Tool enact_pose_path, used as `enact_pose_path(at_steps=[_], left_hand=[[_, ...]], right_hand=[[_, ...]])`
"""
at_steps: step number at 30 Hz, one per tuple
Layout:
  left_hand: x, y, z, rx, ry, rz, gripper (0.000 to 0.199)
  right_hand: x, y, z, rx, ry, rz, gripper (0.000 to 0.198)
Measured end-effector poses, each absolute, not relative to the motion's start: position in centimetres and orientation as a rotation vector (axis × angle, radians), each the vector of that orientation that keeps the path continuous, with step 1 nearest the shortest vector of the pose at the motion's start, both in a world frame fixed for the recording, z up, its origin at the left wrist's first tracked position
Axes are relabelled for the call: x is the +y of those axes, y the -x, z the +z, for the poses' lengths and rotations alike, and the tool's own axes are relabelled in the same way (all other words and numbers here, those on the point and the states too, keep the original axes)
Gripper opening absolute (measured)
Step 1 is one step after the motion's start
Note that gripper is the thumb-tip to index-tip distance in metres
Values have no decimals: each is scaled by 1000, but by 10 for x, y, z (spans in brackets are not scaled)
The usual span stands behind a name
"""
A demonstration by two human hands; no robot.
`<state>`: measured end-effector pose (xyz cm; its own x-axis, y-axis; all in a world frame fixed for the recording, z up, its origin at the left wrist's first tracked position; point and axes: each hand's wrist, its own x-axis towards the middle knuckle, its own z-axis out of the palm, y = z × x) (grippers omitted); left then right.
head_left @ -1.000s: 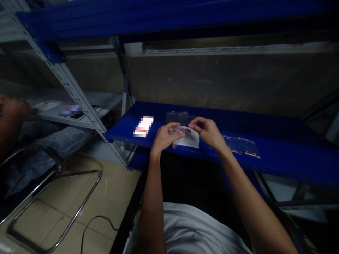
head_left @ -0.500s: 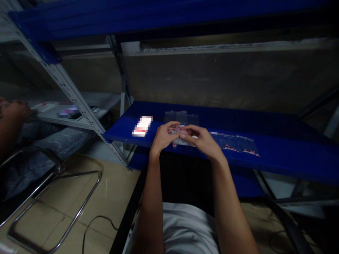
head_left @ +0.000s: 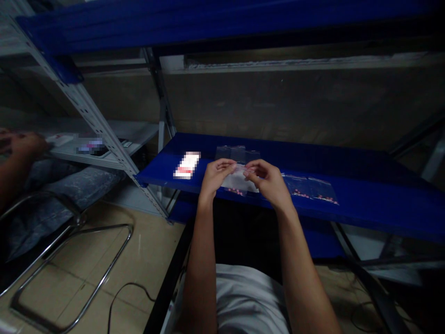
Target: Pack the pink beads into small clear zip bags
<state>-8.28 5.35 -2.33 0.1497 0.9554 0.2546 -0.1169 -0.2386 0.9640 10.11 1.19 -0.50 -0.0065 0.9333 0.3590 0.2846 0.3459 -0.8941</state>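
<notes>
Between both hands hangs a small clear zip bag (head_left: 237, 186) with several pink beads at its bottom. My left hand (head_left: 216, 175) pinches the bag's top edge on the left, thumb against fingers. On the other side, my right hand (head_left: 267, 178) pinches the same edge near its right corner. White paper or a similar white sheet (head_left: 253, 187) shows behind and beside the bag, partly hidden. To the right lie two more clear zip bags (head_left: 310, 188) holding pink beads. Flat clear bags (head_left: 238, 152) lie just beyond my hands; I see nothing in them.
The blue shelf (head_left: 365, 195) is the work surface, with another blue shelf (head_left: 222, 23) overhead. A blurred-out bright phone-like object (head_left: 187, 165) lies at left. Beyond the metal post (head_left: 93, 120), another person's hands (head_left: 26, 143) show near a grey shelf, above a metal-framed chair (head_left: 73, 278).
My hands have drawn slightly apart along the bag's top edge. The bag, bunched up before, now hangs straighter with its beads visible at the bottom. The other person's hands shifted a little right.
</notes>
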Motion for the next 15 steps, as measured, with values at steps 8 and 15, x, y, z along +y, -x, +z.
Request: enact_pose_path(at_steps=[8, 15], left_hand=[[51, 77, -23, 792, -1362, 1316, 28], [49, 72, -18, 784, -1346, 1385, 30]], right_hand=[[14, -105, -4, -1280, 1094, 870, 39], [10, -106, -1, -1278, 1130, 815, 29]])
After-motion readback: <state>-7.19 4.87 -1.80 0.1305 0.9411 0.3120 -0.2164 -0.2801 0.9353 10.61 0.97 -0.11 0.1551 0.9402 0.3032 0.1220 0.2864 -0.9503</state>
